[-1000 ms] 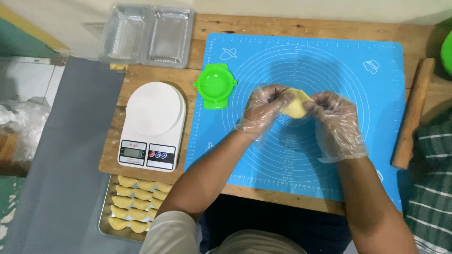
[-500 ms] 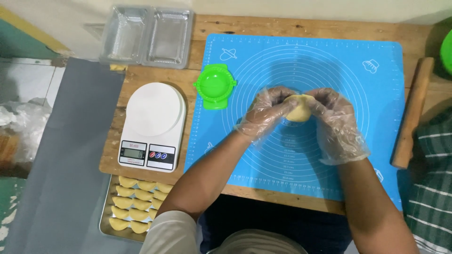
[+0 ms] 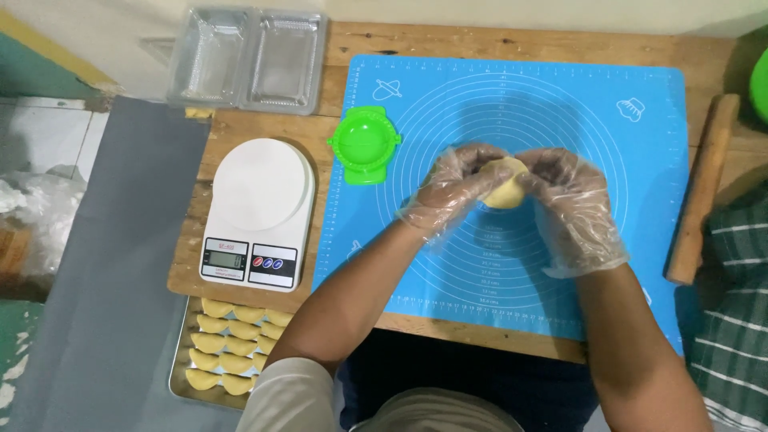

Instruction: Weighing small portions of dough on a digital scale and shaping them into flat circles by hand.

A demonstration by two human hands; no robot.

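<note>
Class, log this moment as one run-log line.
left hand: gloved, holds dough piece | right hand: gloved, holds same | under: blue baking mat | nearby: green dumpling press

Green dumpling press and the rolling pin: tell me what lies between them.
In the head view, between the green dumpling press and the rolling pin lie the blue mat and both gloved hands, left hand and right hand, holding a dough piece.

A lump of dough (image 3: pixel 506 192) was held between the left hand (image 3: pixel 452 192) and right hand (image 3: pixel 572 210) above the mat (image 3: pixel 624 264). A dumpling press (image 3: pixel 364 144) was set at the mat's left edge, with a scale (image 3: pixel 258 210) further left and 2 trays (image 3: pixel 248 58) behind it. A rolling pin (image 3: pixel 702 188) was laid right of the mat.
</note>
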